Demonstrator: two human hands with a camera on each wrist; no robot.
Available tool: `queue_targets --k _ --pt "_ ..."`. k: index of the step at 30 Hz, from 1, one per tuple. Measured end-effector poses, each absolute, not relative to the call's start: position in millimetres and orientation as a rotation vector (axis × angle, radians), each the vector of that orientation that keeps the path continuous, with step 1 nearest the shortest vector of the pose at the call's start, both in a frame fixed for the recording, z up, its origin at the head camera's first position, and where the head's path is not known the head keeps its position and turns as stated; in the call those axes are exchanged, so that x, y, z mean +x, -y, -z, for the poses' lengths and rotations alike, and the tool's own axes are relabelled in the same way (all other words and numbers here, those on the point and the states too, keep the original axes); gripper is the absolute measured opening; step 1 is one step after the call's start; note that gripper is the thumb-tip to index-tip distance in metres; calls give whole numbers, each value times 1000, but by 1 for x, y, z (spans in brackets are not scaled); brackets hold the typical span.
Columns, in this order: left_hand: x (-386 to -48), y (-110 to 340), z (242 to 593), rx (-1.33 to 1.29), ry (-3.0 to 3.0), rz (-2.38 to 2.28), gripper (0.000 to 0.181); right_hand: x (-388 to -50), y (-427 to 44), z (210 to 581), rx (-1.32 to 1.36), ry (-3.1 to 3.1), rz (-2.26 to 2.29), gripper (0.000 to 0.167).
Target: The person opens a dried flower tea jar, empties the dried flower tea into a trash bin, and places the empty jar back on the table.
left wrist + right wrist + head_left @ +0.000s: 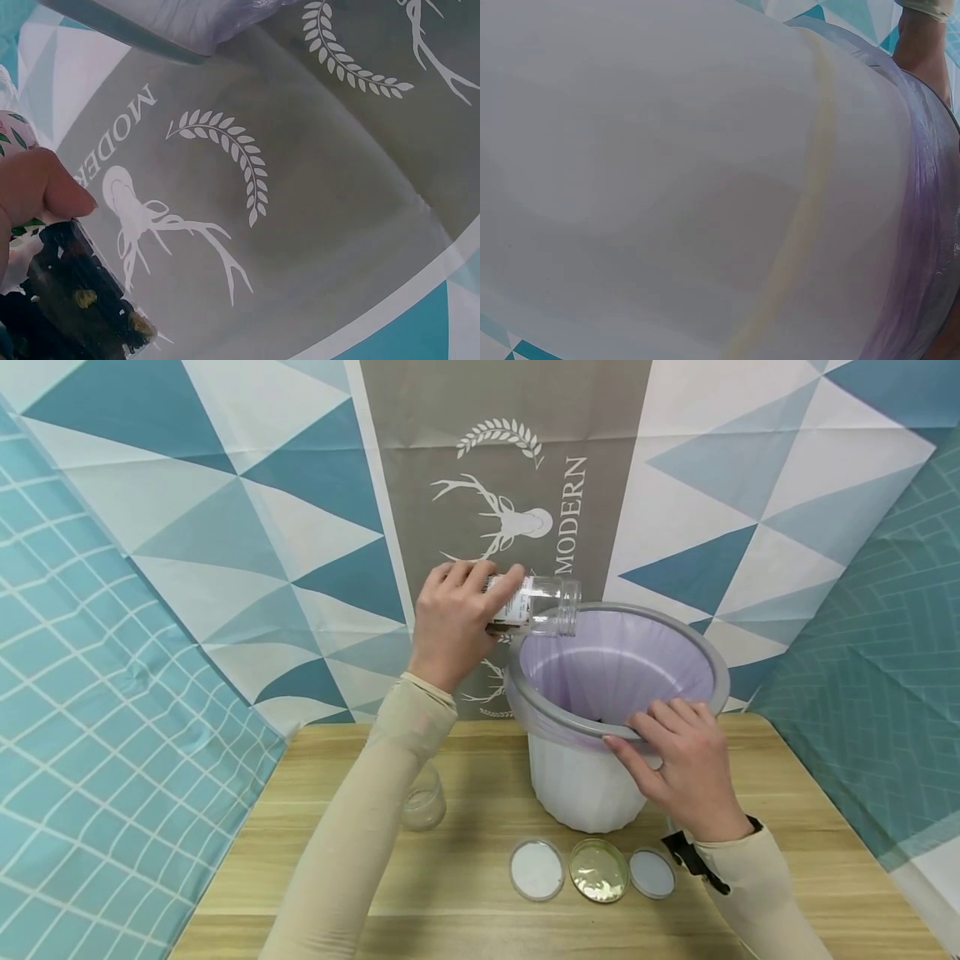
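Observation:
My left hand [461, 622] grips a clear, labelled jar [553, 607] lying on its side in the air. Its uncapped mouth points right, over the left part of a white bin's [585, 785] opening. In the left wrist view, dark contents with yellowish bits show in the jar [67, 292], by my thumb [64, 187]. My right hand [686, 764] holds the near right of the bin's grey rim [536, 697], thumb outside and fingers over the edge. A purple plastic liner [622, 664] covers the bin's inside. The right wrist view is mostly filled by the bin's wall [667, 165].
On the wooden table [450, 902] lie a white round lid [536, 869], a gold one [598, 870] and a smaller pale one [652, 873], in front of the bin. A clear glass jar [424, 806] stands beside my left sleeve, partly hidden. Patterned cloth [300, 485] hangs behind.

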State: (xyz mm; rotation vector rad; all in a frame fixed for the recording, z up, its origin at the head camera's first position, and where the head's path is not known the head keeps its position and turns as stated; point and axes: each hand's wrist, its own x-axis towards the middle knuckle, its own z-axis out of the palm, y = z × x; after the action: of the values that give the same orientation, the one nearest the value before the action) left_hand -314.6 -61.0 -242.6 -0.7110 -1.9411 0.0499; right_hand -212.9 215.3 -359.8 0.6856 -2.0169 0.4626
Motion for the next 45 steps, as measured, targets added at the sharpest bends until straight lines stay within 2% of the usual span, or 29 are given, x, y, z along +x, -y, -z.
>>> queue_targets --k 45 --pt "-316 55 240 -753 1768 -411 57 -214 -213 361 691 1968 -502 55"
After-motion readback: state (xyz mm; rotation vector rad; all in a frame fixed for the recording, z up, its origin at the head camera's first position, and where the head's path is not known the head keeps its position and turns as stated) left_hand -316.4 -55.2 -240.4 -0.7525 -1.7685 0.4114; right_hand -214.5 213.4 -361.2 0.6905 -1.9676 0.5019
